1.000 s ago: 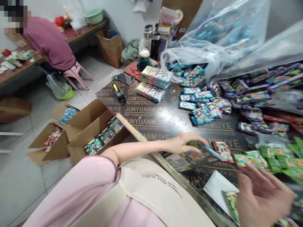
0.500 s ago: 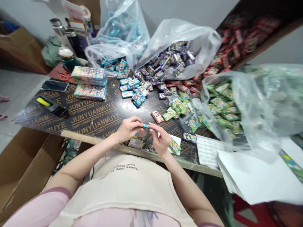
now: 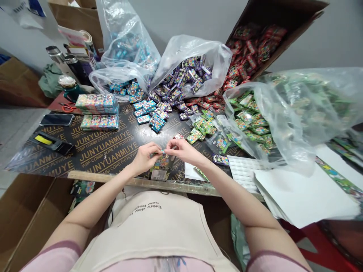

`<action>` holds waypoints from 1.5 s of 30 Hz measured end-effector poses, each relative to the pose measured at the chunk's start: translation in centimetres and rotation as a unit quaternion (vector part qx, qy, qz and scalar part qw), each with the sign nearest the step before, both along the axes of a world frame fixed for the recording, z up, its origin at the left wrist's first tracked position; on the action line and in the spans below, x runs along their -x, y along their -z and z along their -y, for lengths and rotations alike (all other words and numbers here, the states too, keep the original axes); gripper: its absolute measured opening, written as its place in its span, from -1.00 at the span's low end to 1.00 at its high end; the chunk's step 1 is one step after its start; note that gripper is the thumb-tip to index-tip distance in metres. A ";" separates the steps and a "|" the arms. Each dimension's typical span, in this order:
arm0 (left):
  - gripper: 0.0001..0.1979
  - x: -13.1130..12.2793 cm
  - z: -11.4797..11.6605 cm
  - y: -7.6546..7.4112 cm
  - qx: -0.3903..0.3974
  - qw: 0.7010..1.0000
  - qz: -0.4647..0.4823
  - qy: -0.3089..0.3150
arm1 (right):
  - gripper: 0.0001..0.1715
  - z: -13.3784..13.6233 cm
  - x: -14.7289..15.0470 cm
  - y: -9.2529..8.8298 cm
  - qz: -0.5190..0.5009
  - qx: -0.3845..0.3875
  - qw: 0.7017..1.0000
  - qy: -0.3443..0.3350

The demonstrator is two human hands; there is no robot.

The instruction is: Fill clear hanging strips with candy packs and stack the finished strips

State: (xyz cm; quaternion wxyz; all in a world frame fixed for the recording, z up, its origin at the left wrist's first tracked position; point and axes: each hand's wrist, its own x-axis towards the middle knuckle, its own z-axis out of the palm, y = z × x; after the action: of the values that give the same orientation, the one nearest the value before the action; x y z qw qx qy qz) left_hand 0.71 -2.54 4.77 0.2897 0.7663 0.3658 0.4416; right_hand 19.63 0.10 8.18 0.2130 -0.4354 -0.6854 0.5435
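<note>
My left hand (image 3: pixel 145 155) and my right hand (image 3: pixel 183 150) meet above the near edge of the dark plywood table (image 3: pixel 107 149). Both pinch a small blue card pack (image 3: pixel 162 152) between fingertips, so both hands are closed on it. Under the hands lies a small stack of colourful packs (image 3: pixel 160 166). Loose blue packs (image 3: pixel 147 111), purple packs (image 3: pixel 181 81) and green packs (image 3: pixel 202 126) are strewn just beyond.
Clear plastic bags of packs stand at the back and right (image 3: pixel 286 109). A carton of red packs (image 3: pixel 255 45) tilts at the back. Stacked display boxes (image 3: pixel 98 111), a phone (image 3: pixel 56 119), a black tool (image 3: pixel 52 141), white sheets (image 3: pixel 300 192) and a cardboard box (image 3: pixel 25 215) surround me.
A second ago I faced left, the left hand reaching to packs on the table. My view has swung to the table, and both hands have come together on one blue pack.
</note>
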 end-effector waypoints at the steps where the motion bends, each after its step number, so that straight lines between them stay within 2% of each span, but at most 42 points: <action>1: -0.91 0.0 0.0 -0.1 -0.004 1.000 0.002 -0.002 | -0.60 0.0 0.2 0.2 0.001 -0.001 1.000 0.000; 6: -0.98 -0.5 0.4 0.0 -0.029 0.999 0.011 -0.020 | -0.62 0.0 0.4 0.5 0.014 -0.027 0.999 0.020; 9: -0.87 -1.0 0.4 0.4 -0.042 0.997 0.012 -0.061 | -0.62 0.1 0.4 0.7 0.010 -0.032 0.999 0.040; 13: -0.82 -1.4 0.4 0.8 -0.022 0.995 0.014 -0.094 | -0.63 0.6 0.8 2.0 -0.062 0.021 0.993 0.095; 15: -0.86 -1.6 0.6 1.3 0.027 0.993 0.036 -0.105 | -0.59 1.0 1.2 2.8 -0.145 0.071 0.973 0.164; 17: -0.78 -1.7 1.1 2.2 0.121 0.983 0.090 -0.107 | -0.56 1.3 1.7 3.4 -0.214 0.124 0.942 0.228; 19: -0.65 -1.4 1.8 3.3 0.241 0.956 0.151 -0.070 | -0.54 1.3 1.8 4.0 -0.254 0.176 0.912 0.269; 21: -0.64 -0.3 2.2 4.1 0.319 0.930 0.179 -0.023 | -0.50 0.9 1.4 4.5 -0.278 0.204 0.886 0.309; 22: -0.67 0.6 2.1 4.2 0.324 0.930 0.173 -0.020 | -0.48 0.6 0.9 4.9 -0.285 0.199 0.876 0.335; 24: -0.71 3.2 1.1 4.0 0.257 0.955 0.126 -0.074 | -0.47 -0.2 -0.2 5.9 -0.278 0.154 0.867 0.384; 26: -0.74 6.7 -0.9 3.2 0.121 0.978 0.040 -0.163 | -0.49 -0.9 -1.4 7.4 -0.238 0.087 0.878 0.406; 27: -0.73 8.7 -2.1 2.9 0.052 0.978 -0.014 -0.201 | -0.51 -1.0 -1.8 8.2 -0.208 0.052 0.890 0.403; 29: -0.66 12.8 -4.6 2.8 -0.042 0.964 -0.135 -0.226 | -0.56 -0.8 -2.3 9.6 -0.145 -0.010 0.918 0.368; 30: -0.64 14.7 -5.7 3.2 -0.058 0.953 -0.194 -0.226 | -0.60 -0.5 -2.4 10.2 -0.113 -0.039 0.932 0.342; 33: -0.61 19.2 -8.8 5.8 -0.067 0.920 -0.304 -0.238 | -0.70 0.4 -3.2 11.4 -0.012 -0.141 0.951 0.274; 35: -0.62 21.2 -10.3 8.0 -0.077 0.909 -0.337 -0.230 | -0.72 0.1 -5.0 11.9 0.085 -0.216 0.932 0.278; 38: -0.54 22.5 -11.7 10.1 -0.104 0.898 -0.364 -0.223 | -0.62 -1.2 -10.3 11.9 0.270 -0.258 0.860 0.348; 39: -0.50 22.4 -11.8 10.2 -0.116 0.893 -0.374 -0.223 | -0.52 -1.6 -12.4 11.8 0.331 -0.248 0.834 0.366; 41: -0.44 21.6 -11.4 9.9 -0.134 0.884 -0.382 -0.234 | -0.21 -2.4 -16.5 11.6 0.439 -0.201 0.797 0.364; 43: -0.42 19.8 -10.6 9.2 -0.139 0.887 -0.367 -0.244 | 0.09 -2.9 -19.5 11.7 0.511 -0.140 0.785 0.321; 44: -0.43 18.7 -10.0 8.8 -0.137 0.893 -0.352 -0.245 | 0.14 -3.0 -20.4 11.8 0.531 -0.118 0.787 0.291; 45: -0.44 17.6 -9.5 8.6 -0.132 0.901 -0.336 -0.242 | 0.09 -3.0 -21.1 12.1 0.543 -0.107 0.790 0.263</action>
State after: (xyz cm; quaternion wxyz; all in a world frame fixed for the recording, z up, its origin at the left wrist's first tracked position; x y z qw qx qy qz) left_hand -16.86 6.95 -3.79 -0.0695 0.7883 0.5540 0.2584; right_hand 40.69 3.11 -3.87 -0.0147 -0.7967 -0.6009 0.0635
